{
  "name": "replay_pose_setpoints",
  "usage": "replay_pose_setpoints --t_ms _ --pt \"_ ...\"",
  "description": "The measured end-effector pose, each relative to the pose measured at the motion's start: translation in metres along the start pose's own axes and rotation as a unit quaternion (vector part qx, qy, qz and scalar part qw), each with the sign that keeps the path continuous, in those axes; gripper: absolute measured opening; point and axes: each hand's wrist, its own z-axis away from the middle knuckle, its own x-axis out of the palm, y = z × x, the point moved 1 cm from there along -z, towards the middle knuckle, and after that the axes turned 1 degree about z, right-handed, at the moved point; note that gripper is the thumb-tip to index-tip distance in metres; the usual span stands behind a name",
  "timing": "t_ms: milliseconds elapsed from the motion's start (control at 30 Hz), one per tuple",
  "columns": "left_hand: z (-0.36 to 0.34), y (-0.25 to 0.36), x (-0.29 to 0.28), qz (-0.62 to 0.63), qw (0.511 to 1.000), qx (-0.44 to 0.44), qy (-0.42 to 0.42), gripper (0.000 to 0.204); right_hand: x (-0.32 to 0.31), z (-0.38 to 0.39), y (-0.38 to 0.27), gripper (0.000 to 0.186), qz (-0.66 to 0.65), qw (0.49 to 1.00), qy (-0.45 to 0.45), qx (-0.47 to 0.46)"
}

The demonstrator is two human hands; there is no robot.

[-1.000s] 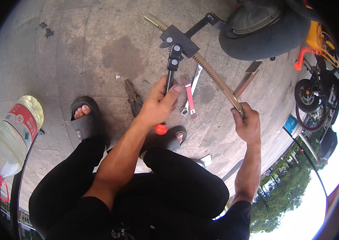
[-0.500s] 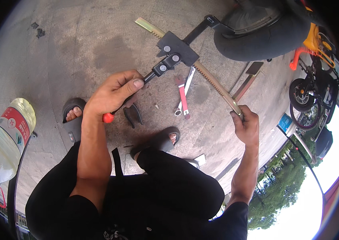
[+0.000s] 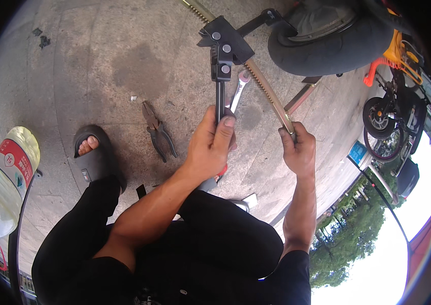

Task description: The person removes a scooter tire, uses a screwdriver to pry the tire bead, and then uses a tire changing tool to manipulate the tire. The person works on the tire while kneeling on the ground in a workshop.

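My left hand [image 3: 210, 145] is wrapped round the black lever handle [image 3: 220, 96] of a bead breaker. The lever is hinged by riveted links to a black sliding block [image 3: 233, 43], which sits on a toothed metal bar [image 3: 266, 91]. My right hand [image 3: 299, 150] pinches the near end of that bar, thumb on top. From the block a black arm [image 3: 258, 23] reaches to the rim of a wheel with a black tyre [image 3: 317, 56]. A metal foot bar [image 3: 302, 97] branches off near my right hand, its pad partly behind the tyre.
Pliers [image 3: 155, 129] lie on the paved ground [image 3: 98, 101] left of the lever. A wrench [image 3: 238, 91] is partly hidden behind my left hand. A large bottle of pale liquid [image 3: 4, 178] stands far left. A parked motorbike [image 3: 396, 112] and a blue-labelled bucket [image 3: 359, 155] are at the right.
My left hand has swung the lever to the right and toward me, uncovering the pliers. My right hand and the bar's near end have shifted slightly left and away from me.
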Motion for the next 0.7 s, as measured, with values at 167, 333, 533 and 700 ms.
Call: replay_pose_setpoints --t_ms 167,333,533,700 --pt "-0.009 0.039 -0.059 -0.179 0.971 -0.106 -0.117 0.028 -0.001 0.003 0.004 0.014 0.012 1.0 0.018 0.001" --pt "-0.006 0.003 -0.025 -0.199 0.979 -0.018 0.039 0.031 -0.002 -0.002 0.002 0.014 0.048 0.999 0.019 -0.002" --pt "-0.004 0.023 -0.057 -0.118 0.983 -0.102 -0.102 0.02 -0.008 -0.004 -0.004 0.014 0.066 0.997 0.002 0.036" --pt "-0.005 0.012 -0.019 -0.232 0.972 -0.005 0.042 0.026 -0.009 -0.003 -0.004 0.015 0.076 0.997 0.015 0.008"
